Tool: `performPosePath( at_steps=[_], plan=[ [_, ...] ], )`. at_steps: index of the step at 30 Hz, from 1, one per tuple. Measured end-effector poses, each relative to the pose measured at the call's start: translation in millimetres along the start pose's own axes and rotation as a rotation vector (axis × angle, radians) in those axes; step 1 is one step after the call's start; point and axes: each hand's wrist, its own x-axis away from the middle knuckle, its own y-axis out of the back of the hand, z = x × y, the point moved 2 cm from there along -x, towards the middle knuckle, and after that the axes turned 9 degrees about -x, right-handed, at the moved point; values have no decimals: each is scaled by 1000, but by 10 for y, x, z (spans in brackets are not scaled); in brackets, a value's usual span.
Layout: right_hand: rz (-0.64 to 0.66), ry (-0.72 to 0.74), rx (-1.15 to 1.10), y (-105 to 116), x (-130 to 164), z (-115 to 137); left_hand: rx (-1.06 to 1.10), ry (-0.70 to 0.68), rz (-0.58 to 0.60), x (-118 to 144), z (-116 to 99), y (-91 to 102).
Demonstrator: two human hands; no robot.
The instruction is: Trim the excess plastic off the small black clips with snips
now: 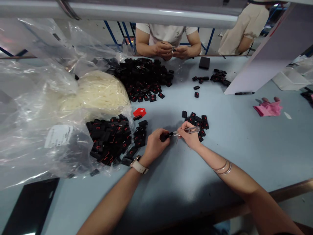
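left hand (153, 146) pinching black clip (165, 136) | right hand (190, 137) gripping tweezers (187, 131), lying left-right, tips toward clip

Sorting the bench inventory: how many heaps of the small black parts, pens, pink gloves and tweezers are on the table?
Heaps of small black parts: 5, largest
Tweezers: 1, in the right hand
Pen: 1
Pink glove: 1
Total: 8

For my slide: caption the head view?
Left hand holds a small black part; right hand applies tweezers.
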Motion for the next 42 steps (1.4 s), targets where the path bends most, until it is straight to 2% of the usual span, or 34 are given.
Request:
performPosePath(
  at_steps=[6, 10, 16, 20, 23, 29, 31, 35, 37, 42],
  plan=[
    [-80, 13, -89, 29, -23, -36, -188, -173, 37, 40, -96, -8],
    [-72, 26, -99, 44, -25, -52, -347, -232, 38, 68, -142, -16],
    [-56, 42, -111, 43, -27, -35, -656, -170, 38, 62, -189, 42],
    [-55, 8, -91, 27, -22, -21, -737, -124, -39, 65, -180, 108],
    [-41, -6, -71, 15, -13, -8, -787, -117, -48, 66, -155, 144],
    [-13, -8, -37, -1, 9, 12, -780, -25, -146, 35, -108, 221],
    [-3, 3, -33, -2, 15, 16, -761, -70, -129, 44, -123, 194],
    [-21, 33, -54, 17, 16, 12, -622, -258, -13, 104, -182, 36],
    [-37, 47, -76, 27, 8, 6, -563, -270, 26, 122, -187, -33],
    [13, 47, -22, 9, 14, 5, -615, -87, 6, 81, -121, -26]
  ],
)
